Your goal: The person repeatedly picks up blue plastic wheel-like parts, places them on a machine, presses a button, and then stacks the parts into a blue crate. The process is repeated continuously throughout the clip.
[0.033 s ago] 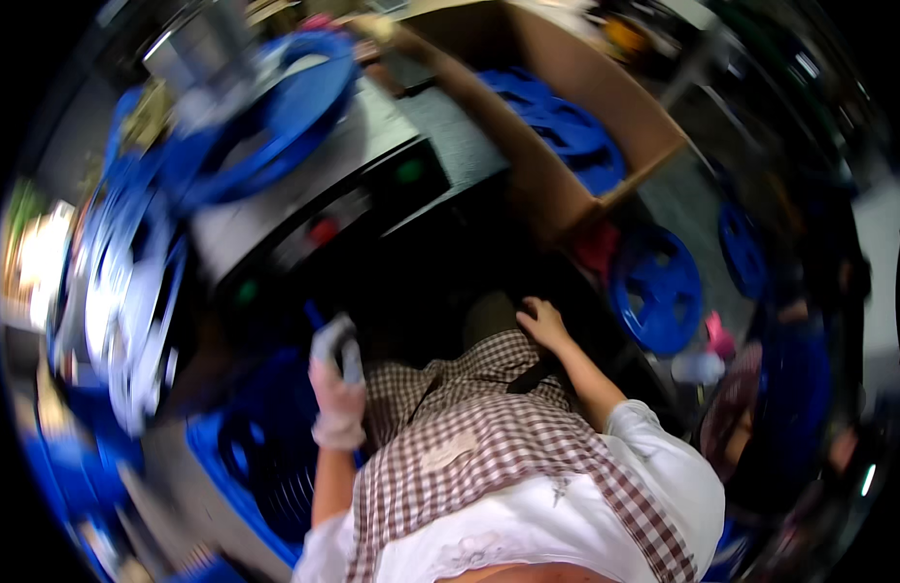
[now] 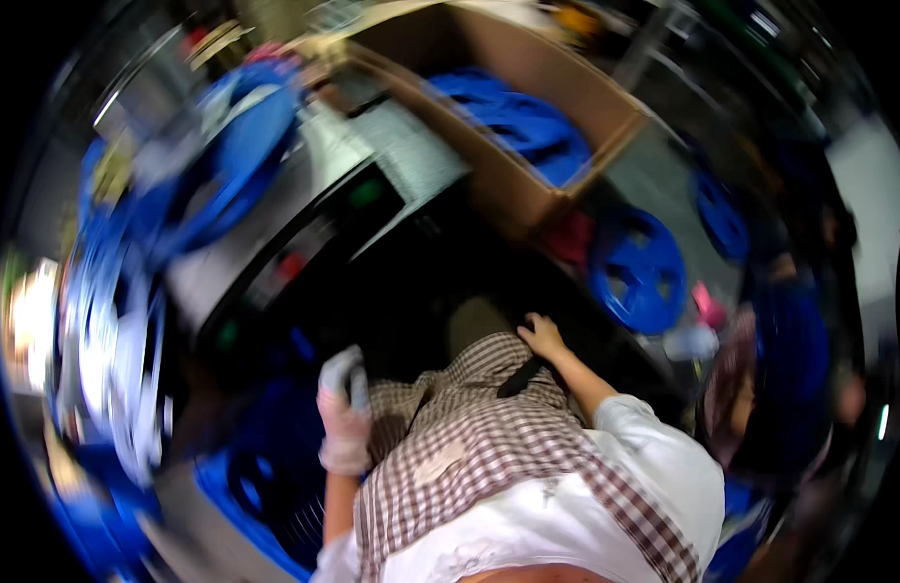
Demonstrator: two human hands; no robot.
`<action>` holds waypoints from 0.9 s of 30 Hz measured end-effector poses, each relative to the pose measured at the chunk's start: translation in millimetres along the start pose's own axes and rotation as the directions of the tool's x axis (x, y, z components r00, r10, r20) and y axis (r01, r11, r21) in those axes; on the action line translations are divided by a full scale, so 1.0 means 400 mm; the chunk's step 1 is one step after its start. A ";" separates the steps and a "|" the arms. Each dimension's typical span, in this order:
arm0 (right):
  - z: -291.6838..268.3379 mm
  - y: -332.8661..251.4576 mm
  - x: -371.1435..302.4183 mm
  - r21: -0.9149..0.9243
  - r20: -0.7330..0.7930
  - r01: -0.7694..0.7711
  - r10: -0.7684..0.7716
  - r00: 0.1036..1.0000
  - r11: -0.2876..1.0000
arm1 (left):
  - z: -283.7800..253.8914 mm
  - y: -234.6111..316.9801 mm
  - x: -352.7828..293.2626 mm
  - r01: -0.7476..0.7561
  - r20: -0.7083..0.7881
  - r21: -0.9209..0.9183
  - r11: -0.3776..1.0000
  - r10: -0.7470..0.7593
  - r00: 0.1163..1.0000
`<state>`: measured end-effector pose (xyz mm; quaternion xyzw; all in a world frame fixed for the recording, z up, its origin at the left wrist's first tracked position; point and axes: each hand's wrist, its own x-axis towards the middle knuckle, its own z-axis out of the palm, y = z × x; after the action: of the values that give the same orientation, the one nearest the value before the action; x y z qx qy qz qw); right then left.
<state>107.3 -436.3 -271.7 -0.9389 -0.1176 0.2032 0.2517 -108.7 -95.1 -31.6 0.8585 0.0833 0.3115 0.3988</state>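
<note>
checked apron (image 2: pixel 469 437): brown-white, draped over lap | left hand (image 2: pixel 343 413): gloved, at its left edge | right hand (image 2: pixel 542 335): bare, resting on its far edge

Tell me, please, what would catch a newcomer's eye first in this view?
Probably the blue reels: a big one on the grey machine at upper left, another lying right of centre, and more in the open cardboard box at the top. Below, the checked apron fills the foreground, with the gloved left hand raised beside it and the bare right hand at its top edge.
</note>
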 end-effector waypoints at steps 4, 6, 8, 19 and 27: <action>0.117 0.281 -0.184 -0.186 0.379 -0.599 0.619 0.688 0.779 | 0.105 -0.052 -0.025 0.184 0.236 -0.132 0.974 -0.149 0.960; 0.126 0.304 -0.250 -0.156 0.395 -0.696 0.690 0.606 0.701 | 0.137 -0.078 0.024 0.233 0.359 -0.130 0.964 -0.173 0.917; 0.133 0.288 -0.274 -0.109 0.381 -0.743 0.718 0.583 0.661 | 0.170 -0.127 0.084 0.185 0.464 -0.131 0.974 -0.105 0.880; 0.074 -0.335 0.036 0.560 0.274 -0.138 -0.026 0.961 0.817 | 0.196 -0.052 0.197 0.288 0.685 -0.075 0.955 -0.161 0.711; -0.172 0.008 -0.070 0.230 0.317 0.148 -0.217 0.923 0.962 | 0.251 -0.015 0.122 0.049 0.568 -0.020 0.999 -0.029 0.822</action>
<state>113.0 -477.3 -209.8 -0.8444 -0.2253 0.3482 0.3392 -9.1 -135.7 -62.2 0.9037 -0.0269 0.0352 0.4259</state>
